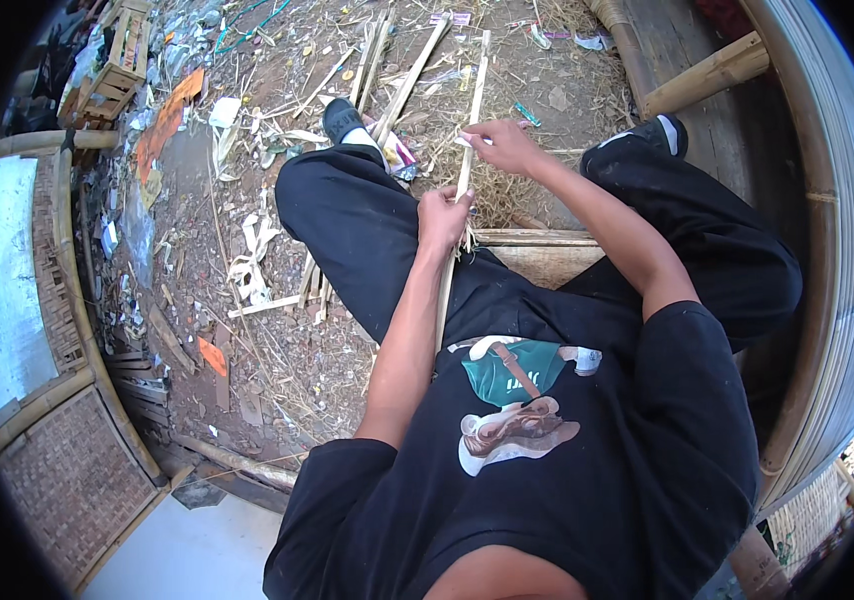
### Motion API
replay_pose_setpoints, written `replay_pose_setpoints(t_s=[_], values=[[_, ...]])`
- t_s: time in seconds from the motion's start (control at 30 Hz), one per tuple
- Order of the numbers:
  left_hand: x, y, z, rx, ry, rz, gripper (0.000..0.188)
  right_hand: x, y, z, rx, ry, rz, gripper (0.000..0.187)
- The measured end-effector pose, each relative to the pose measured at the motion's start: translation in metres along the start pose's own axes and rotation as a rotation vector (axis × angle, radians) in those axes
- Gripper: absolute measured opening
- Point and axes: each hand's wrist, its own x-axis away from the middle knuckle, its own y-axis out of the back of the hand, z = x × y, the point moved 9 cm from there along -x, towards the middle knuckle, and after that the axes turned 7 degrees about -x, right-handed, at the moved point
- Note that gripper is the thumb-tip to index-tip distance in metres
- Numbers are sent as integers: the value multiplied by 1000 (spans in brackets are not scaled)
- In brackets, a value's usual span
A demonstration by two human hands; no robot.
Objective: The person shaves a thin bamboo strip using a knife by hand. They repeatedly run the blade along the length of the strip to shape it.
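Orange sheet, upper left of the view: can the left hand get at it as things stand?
Probably not: the left hand grips the pale strip, and the left leg lies between that hand and the orange sheet.

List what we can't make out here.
All in the head view:
Pale thing in the right hand: kind unclear, mostly covered by that hand.
Long strip, near end: hidden by the black shirt.
Left hand, palm: hidden by its own back.
White surface, lower left: cut off by the bottom edge.
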Motion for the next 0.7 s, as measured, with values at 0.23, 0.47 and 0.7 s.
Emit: replay_pose_setpoints(t_s=[0.23, 0.47, 0.7], values=[[1, 4, 2, -40, -19, -23, 28, 3, -5, 24, 142, 65, -15, 29], [1, 3, 1, -54, -39, -52, 24, 11, -5, 4, -24, 13, -221, 24], [2, 3, 2, -47, 0, -40, 26, 13, -5, -1, -74, -57, -219, 21]])
